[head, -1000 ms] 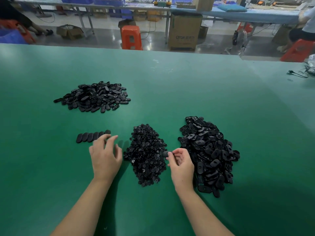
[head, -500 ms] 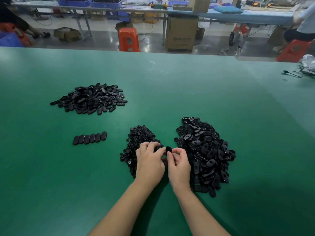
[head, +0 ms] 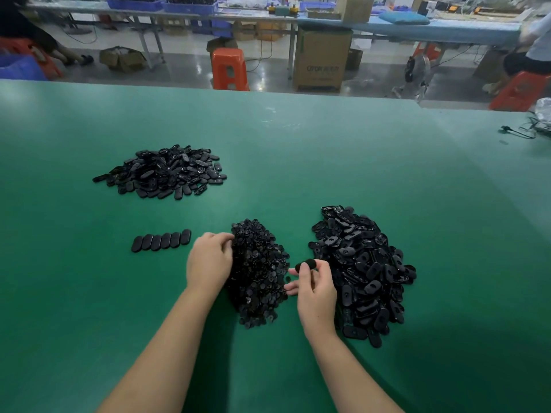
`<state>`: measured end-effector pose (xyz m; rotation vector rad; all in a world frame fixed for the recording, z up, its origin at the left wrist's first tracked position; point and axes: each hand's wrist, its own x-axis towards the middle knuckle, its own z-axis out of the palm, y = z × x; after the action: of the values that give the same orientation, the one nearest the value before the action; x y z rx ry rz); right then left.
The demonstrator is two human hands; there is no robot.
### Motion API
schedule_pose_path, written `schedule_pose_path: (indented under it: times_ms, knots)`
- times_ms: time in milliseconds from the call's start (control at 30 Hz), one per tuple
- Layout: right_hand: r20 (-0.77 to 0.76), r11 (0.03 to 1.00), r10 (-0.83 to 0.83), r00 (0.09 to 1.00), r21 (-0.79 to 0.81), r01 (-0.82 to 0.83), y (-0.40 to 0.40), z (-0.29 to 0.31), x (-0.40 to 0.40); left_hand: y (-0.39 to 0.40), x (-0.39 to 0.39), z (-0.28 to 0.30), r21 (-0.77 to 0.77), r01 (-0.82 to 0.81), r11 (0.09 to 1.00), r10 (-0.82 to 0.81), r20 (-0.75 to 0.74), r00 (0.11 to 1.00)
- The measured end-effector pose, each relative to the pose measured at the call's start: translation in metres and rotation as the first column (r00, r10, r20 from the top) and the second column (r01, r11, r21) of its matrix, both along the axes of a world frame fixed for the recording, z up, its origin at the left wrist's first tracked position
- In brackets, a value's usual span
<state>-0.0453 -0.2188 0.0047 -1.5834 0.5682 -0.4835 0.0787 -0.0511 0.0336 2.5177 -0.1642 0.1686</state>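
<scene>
I see R hand (head: 316,290) pinching part (head: 307,264) at fingertips, over gap btw mid pile (head: 259,272) & R pile (head: 360,269). Part: dull black oval, rounded ends, long axis left-right. L hand (head: 208,263) fingers curled into mid pile; can't tell if gripping.

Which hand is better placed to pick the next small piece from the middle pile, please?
Left. The left hand has its fingers at the edge of the middle pile of small black pieces, while the right hand is occupied pinching an oval black part between the two near piles.
</scene>
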Motion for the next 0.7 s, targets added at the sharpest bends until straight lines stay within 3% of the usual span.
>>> schedule_pose_path:
  times_ms: [200, 400, 700]
  knots:
    - [-0.049, 0.998, -0.032, 0.998, -0.06, 0.029, -0.001, -0.004, 0.001, 0.021, 0.014, -0.012, 0.224, 0.071, 0.972, -0.041, -0.137, 0.99]
    - [-0.023, 1.0, -0.028, 0.999, 0.008, 0.028, 0.0, -0.004, 0.003, 0.025, 0.014, -0.011, 0.275, 0.021, 0.961, -0.002, -0.07, 0.998]
    - [-0.044, 0.998, -0.011, 0.999, -0.054, 0.009, -0.001, -0.004, 0.002, 0.032, 0.011, -0.013, 0.217, -0.059, 0.974, 0.066, -0.03, 0.997]
